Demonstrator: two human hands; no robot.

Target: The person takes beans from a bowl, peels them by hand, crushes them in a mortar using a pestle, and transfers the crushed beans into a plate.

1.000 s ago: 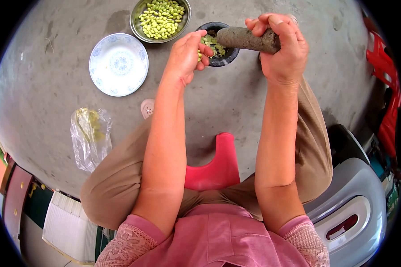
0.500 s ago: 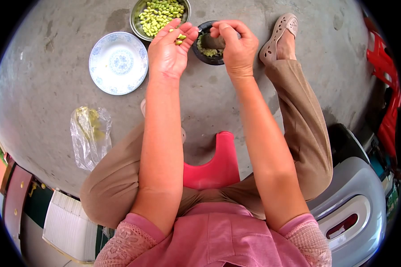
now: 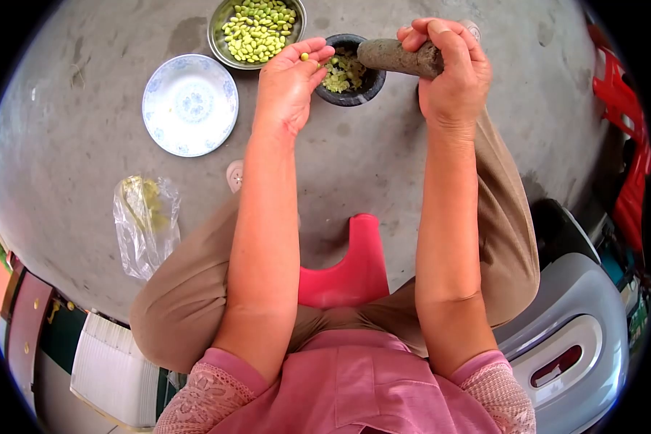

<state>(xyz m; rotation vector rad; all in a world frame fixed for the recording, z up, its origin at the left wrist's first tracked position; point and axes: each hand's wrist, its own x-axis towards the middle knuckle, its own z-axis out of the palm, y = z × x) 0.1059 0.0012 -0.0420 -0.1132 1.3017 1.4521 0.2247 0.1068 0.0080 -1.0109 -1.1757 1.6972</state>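
My right hand [image 3: 457,72] is wrapped round a stone pestle [image 3: 394,57], which lies nearly level above the right rim of a dark stone mortar [image 3: 372,85]. Mashed green beans [image 3: 345,75] and a few whole ones lie inside it. At the mortar's left rim, my left hand [image 3: 289,85] is tilted toward the opening with its fingers bent. A green bean [image 3: 304,56] shows between thumb and fingers; any others in that hand are hidden. Just beyond the hand, a metal bowl [image 3: 217,43] holds many shelled green beans [image 3: 259,32].
A blue-patterned white plate [image 3: 163,119] sits on the concrete floor left of my hands. Nearer is a clear plastic bag [image 3: 141,242] with greenish stuff inside. A pink stool [image 3: 347,275] shows between my legs; a grey stool [image 3: 593,304] and a red chair [image 3: 615,108] stand at right.
The pestle has come up out of the mortar and swung right with my right hand. My left hand has moved right and tipped toward the mortar, showing fewer beans.
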